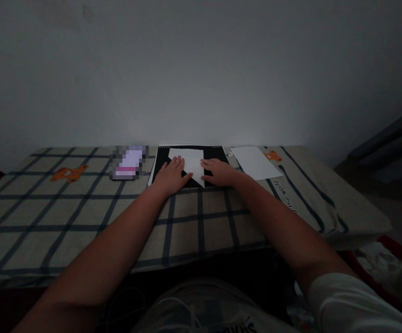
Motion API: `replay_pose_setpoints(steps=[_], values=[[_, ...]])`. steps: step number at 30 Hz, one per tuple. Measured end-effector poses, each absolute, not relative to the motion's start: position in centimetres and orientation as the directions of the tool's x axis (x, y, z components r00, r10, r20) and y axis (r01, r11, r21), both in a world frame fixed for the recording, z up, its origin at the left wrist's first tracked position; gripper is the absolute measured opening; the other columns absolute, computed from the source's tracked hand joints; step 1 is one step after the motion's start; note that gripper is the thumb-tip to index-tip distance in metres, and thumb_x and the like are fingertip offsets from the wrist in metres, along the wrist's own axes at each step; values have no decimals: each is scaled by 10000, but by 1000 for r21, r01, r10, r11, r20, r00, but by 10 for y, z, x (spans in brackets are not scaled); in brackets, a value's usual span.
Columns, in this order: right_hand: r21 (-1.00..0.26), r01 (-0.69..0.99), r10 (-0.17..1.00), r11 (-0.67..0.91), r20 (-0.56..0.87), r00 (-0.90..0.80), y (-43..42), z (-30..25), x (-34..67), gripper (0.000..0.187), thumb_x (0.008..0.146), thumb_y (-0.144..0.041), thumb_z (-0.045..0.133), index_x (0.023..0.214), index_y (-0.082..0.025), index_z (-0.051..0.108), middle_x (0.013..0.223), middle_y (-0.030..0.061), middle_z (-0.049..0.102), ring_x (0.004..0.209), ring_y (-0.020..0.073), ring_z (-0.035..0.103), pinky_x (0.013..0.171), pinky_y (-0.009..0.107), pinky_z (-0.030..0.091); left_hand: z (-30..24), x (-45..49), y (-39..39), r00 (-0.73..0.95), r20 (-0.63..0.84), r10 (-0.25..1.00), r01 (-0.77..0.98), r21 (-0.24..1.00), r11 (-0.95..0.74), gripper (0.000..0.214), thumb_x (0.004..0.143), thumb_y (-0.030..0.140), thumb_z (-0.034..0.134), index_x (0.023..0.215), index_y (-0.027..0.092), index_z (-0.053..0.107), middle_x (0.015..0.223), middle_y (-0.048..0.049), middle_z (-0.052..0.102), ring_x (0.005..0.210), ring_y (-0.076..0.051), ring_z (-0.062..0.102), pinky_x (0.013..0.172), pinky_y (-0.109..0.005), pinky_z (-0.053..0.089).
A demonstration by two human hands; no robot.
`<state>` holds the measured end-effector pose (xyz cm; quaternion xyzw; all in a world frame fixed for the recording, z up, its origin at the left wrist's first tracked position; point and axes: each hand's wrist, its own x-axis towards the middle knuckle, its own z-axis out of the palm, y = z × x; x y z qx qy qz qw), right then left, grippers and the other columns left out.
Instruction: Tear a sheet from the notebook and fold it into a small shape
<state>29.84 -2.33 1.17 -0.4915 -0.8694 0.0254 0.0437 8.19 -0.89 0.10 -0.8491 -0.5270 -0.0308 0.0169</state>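
A white sheet of paper, folded into a downward-pointing triangle, lies on a black board at the far side of the table. My left hand rests flat on the left part of the paper, fingers stretched out. Flat on the right part of the paper lies my right hand, its fingers pointing left along the fold.
The table carries a checked cloth with orange bear prints. A second white sheet lies right of the board. A blurred-out pale purple object sits left of it. A plain wall stands close behind.
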Motion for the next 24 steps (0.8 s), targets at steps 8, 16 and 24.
replay_pose_setpoints(steps=[8, 16, 24], values=[[-76, 853, 856, 517, 47, -514, -24, 12, 299, 649, 934, -453, 495, 1452, -64, 450, 1538, 158, 400, 1396, 320, 384, 1137, 432, 348, 7, 83, -11, 411, 58, 910, 911, -6, -412, 643, 1000, 431, 269, 1517, 49, 292, 1603, -170, 235, 1494, -264, 209, 1184, -488, 238], [-79, 855, 859, 513, 43, -511, -22, 11, 299, 641, 931, -460, 494, 1454, -92, 453, 1544, 147, 393, 1397, 323, 382, 1127, 452, 358, 6, 85, -12, 366, 76, 928, 930, -2, -367, 618, 993, 414, 268, 1511, 81, 319, 1599, -165, 250, 1488, -261, 229, 1176, -503, 248], [-92, 853, 858, 514, 49, -511, -23, 12, 298, 631, 925, -448, 508, 1443, -90, 468, 1537, 154, 400, 1400, 318, 382, 1128, 452, 358, 9, 81, -7, 361, 89, 928, 932, 1, -362, 595, 989, 412, 302, 1484, 91, 370, 1579, -166, 308, 1468, -264, 285, 1161, -487, 288]])
